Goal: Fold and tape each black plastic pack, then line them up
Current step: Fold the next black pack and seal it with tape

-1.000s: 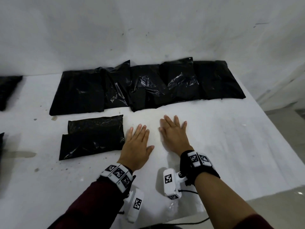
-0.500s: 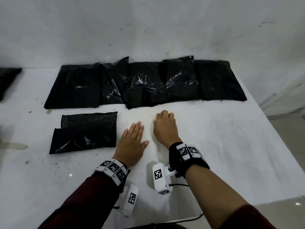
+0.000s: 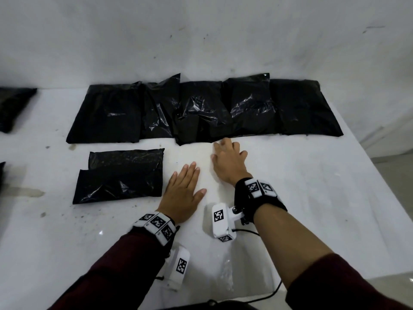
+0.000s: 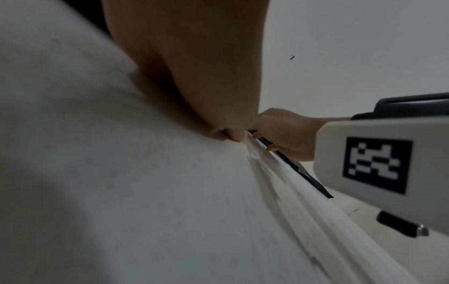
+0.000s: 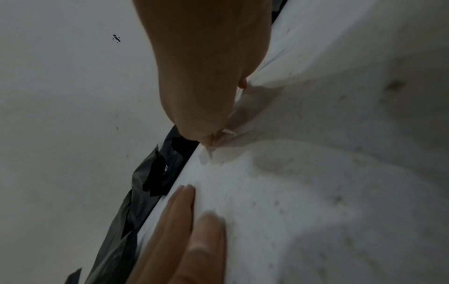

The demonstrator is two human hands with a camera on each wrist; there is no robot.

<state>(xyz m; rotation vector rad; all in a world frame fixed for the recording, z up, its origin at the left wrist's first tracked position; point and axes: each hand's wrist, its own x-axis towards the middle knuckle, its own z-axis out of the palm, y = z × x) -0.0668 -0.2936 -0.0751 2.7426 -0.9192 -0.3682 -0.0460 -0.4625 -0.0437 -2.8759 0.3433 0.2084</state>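
White wall [image 3: 201,41] stands at the back, and a white table [image 3: 312,198] with small dirty spots fills the rest. Along the far side of the table, up against the wall, lies a row [image 3: 201,108] of shiny black packs, side by side and touching, some edges lying over each other. Nearer, on the left and apart from the row, lies one more pack [image 3: 120,175], folded, with its near half sticking out a bit to the left. At the far left edge there is another dark bag [image 3: 13,106], only partly in view. Both arms reach in from the bottom, with dark red sleeves and bands with black and white squares at the wrists. A small white camera [image 3: 221,222] hangs under the right wrist. The left hand [image 3: 182,195] lies flat on the table just right of the folded pack, its fingers straight and close together, holding nothing. The right hand [image 3: 228,162] is farther out, right at the near edge of the row. Its fingers are bent down to the table. In the right wrist view the fingertips pinch a thin, clear, crinkled strip [image 5: 227,132] against the table; I cannot tell for sure what the strip is.
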